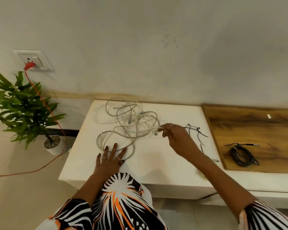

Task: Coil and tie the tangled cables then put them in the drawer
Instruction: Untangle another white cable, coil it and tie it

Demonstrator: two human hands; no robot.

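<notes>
A tangle of pale grey and white cables (128, 120) sprawls over the back left of the white table (156, 156). My left hand (111, 158) lies flat with fingers spread, pressing a cable loop near the table's front left. My right hand (175, 133) pinches the end of a grey cable and holds it a little above the table, right of the tangle. Several thin black ties (196, 131) lie just right of that hand. A coiled black cable (242, 155) rests on the wooden board (256, 127) at the right. No drawer is in view.
A potted plant (22, 110) stands on the floor to the left. An orange cord (45, 105) runs from a wall socket (33, 60) down across the floor. A small white piece (268, 116) lies on the wooden board. The wall rises right behind the table.
</notes>
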